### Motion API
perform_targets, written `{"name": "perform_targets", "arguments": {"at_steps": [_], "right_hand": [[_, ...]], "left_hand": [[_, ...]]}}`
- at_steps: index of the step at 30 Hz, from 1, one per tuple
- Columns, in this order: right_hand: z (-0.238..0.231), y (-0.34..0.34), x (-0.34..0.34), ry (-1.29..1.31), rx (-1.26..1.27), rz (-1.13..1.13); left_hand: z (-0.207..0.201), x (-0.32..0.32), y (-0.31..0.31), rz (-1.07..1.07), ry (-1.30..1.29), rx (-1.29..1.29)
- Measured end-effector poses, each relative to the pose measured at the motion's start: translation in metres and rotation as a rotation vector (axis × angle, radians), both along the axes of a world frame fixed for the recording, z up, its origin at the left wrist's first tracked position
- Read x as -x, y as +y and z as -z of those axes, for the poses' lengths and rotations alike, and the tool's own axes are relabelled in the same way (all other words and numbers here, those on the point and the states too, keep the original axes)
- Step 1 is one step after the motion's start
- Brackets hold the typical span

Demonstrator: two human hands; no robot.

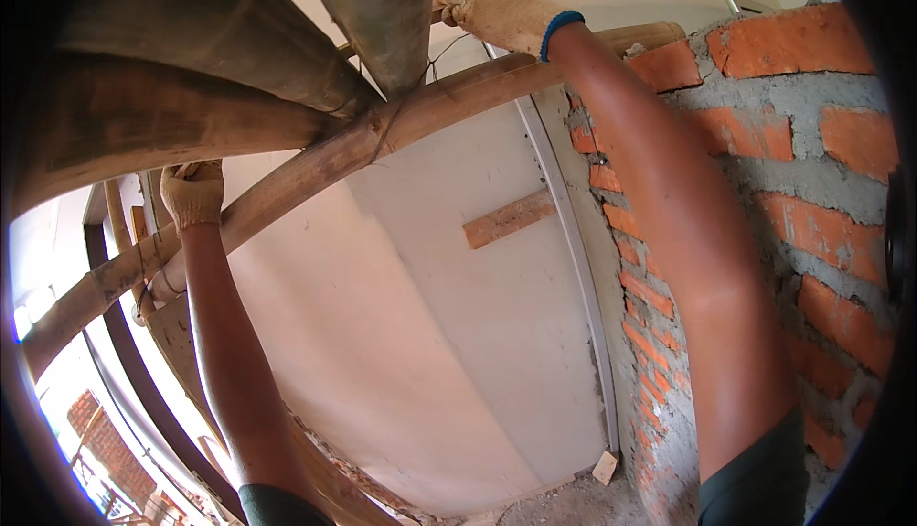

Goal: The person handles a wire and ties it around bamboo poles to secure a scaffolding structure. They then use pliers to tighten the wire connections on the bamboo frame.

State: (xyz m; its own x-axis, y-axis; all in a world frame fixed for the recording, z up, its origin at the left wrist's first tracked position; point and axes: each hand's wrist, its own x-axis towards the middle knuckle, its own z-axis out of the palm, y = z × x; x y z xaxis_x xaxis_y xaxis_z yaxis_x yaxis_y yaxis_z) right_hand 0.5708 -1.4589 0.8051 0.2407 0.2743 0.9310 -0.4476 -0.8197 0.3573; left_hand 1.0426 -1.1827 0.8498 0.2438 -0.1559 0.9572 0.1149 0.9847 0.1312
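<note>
Both my hands wear cream knitted work gloves and are raised. My left hand [194, 193] is closed just under the lower edge of a dark brown board [172, 125]; what its fingers hold is hidden. At the top, my right hand [501, 12] curls its fingers round what looks like a thin wooden stick [437, 18], partly behind a grey-brown board [377, 10]. Another wide dark board [210, 24] lies between these two. All of them rest on or against a long bamboo pole [287, 187], where a thin wire tie [390, 129] wraps round it.
A rough brick wall [755, 134] with grey mortar rises at my right, close to my right arm. Behind the pole stands a pale panel [439, 306] with a wooden strip [511, 218]. Left, a second bamboo pole [86, 301] crosses a dark curved frame [143, 383]. A small block [606, 467] lies below.
</note>
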Motion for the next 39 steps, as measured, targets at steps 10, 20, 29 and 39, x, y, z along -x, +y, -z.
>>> {"name": "perform_targets", "arguments": {"at_steps": [10, 20, 29, 39], "right_hand": [[0.036, 0.017, 0.028, -0.228, -0.065, -0.08], [0.097, 0.046, -0.024, -0.406, 0.06, 0.094], [0.329, 0.106, 0.001, -0.563, -0.533, -0.634], [0.835, 0.348, 0.046, -0.076, -2.14, 0.454]], "left_hand": [[0.062, 0.086, 0.0, -0.394, 0.002, -0.205], [0.064, 0.091, -0.002, -0.876, 0.131, -0.004], [0.358, 0.164, -0.032, -1.265, -0.228, 0.021], [0.911, 0.165, -0.08, 0.162, -1.538, -1.857]]}}
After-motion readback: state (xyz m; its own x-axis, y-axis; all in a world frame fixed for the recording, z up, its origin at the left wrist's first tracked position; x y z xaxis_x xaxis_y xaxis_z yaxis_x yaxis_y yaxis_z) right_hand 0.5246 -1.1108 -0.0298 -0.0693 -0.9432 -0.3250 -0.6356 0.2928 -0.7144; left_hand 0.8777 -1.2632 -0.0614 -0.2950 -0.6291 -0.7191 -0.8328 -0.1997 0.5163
